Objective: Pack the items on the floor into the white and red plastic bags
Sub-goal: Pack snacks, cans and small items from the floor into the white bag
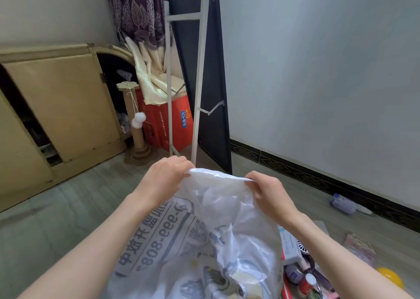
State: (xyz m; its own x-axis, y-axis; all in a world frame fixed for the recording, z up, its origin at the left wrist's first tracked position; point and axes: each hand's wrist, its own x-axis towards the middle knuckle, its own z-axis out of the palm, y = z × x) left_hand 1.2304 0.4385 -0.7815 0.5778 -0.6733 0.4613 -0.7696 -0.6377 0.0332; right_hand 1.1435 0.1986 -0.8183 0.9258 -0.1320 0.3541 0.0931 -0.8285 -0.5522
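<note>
Left hand (164,176), right hand (267,190) fingers pinch white bag (204,242) rim; below fingers print reads "808-999", QR code.

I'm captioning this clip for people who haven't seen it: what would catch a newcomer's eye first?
Front and centre, the left hand and right hand pinch the top edge of a white plastic bag with printed lettering, held up before the camera. Behind it a red carton stands by a cardboard scratching post. Small items lie on the floor at lower right.
</note>
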